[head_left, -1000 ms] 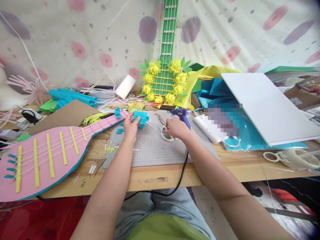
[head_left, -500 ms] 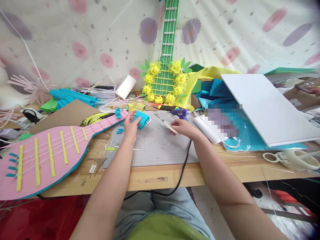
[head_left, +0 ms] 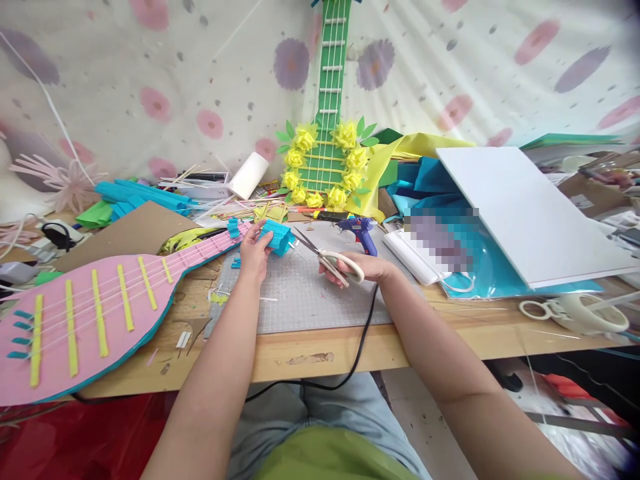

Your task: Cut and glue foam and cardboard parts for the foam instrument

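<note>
My left hand (head_left: 256, 252) is closed on a piece of blue crepe paper (head_left: 278, 237), held over the grey cutting mat (head_left: 295, 313). In my right hand (head_left: 367, 267) is a pair of scissors (head_left: 354, 267) with cream handles. Their dark blades point up and left toward the paper, not touching it. Several small blue rolled pieces (head_left: 236, 264) lie on the mat, partly hidden by my left hand. Behind my right hand a blue glue gun (head_left: 357, 229) stands on the mat.
A pink paper lute (head_left: 95, 313) lies at the left. At the back stands a green stringed instrument (head_left: 325, 160) ringed with yellow paper flowers. A white power bank-like box (head_left: 407, 257), a white board (head_left: 530, 213) and a tape roll (head_left: 590, 313) are at the right. A black cord (head_left: 367, 333) hangs over the edge.
My right hand has turned the scissors, so the blades now show, parted and pointing up-left. My left hand still holds the blue paper. The view has shifted slightly.
</note>
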Motion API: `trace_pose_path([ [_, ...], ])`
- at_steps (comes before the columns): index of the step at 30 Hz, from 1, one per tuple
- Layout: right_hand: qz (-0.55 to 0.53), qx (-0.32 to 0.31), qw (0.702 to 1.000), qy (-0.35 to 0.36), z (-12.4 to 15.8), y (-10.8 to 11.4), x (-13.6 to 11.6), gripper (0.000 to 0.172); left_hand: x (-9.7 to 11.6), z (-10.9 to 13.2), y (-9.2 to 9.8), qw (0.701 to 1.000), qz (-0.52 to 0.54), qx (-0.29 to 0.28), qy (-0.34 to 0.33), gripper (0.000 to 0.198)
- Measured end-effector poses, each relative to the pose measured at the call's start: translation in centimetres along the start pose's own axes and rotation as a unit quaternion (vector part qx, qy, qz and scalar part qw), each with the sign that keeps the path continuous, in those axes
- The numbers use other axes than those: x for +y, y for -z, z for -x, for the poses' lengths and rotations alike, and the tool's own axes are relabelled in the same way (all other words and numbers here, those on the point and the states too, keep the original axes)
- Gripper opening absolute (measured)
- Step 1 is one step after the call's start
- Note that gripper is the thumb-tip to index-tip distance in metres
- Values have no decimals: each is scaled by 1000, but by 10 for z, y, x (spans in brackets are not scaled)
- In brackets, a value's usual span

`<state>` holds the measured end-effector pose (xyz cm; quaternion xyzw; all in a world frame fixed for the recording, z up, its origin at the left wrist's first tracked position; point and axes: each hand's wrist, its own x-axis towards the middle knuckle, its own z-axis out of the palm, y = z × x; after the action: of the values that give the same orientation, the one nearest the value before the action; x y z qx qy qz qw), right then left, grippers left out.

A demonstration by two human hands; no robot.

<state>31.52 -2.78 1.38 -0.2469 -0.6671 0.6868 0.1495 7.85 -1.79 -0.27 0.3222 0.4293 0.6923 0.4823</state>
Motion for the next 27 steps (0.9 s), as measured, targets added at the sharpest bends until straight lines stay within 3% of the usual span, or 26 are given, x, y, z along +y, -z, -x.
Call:
trace_pose_path([
  [14, -23, -3, 1000, 8, -8, 2, 7, 63, -6, 4, -1, 993, -37, -110, 28, 62],
  [27, -23, -20, 999, 8, -7, 4, 7, 62, 4, 2, 6, 987, -60, -145, 22, 66],
])
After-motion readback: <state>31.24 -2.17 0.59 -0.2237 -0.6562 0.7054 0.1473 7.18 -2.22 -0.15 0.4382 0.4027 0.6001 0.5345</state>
